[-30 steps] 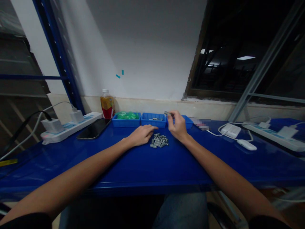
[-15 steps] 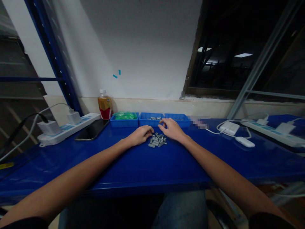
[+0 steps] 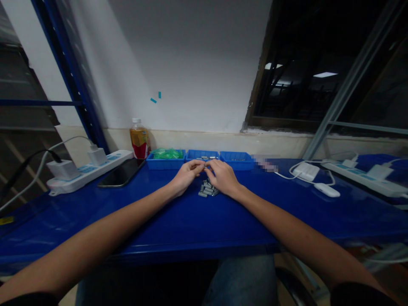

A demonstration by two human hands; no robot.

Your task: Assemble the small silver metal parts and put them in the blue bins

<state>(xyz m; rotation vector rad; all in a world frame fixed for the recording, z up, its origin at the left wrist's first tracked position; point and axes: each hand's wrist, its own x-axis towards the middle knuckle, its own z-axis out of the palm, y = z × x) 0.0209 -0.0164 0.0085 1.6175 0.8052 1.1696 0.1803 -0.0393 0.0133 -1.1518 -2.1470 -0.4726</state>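
Small silver metal cylinders (image 3: 205,189) lie in a loose pile on the blue table (image 3: 204,225). Over the far left side of the pile, my left hand (image 3: 188,175) is closed, thumb and fingers pinched together. My right hand (image 3: 222,175) meets it fingertip to fingertip, also pinched, and covers the right part of the pile. Whatever lies between the fingertips is too small to make out. Just behind the hands stands the middle blue bin (image 3: 194,154) with some metal pieces inside.
A left blue bin (image 3: 165,164) holds green plastic; a right blue bin (image 3: 237,163) holds small parts. Around them are a bottle (image 3: 139,140), a phone (image 3: 121,173), a left power strip (image 3: 92,172), a white charger (image 3: 306,171) and a right power strip (image 3: 366,176).
My hands have come together above the pile, the left moving right and the right moving left. Their fingertips now meet, and both hands have closed into a pinch.
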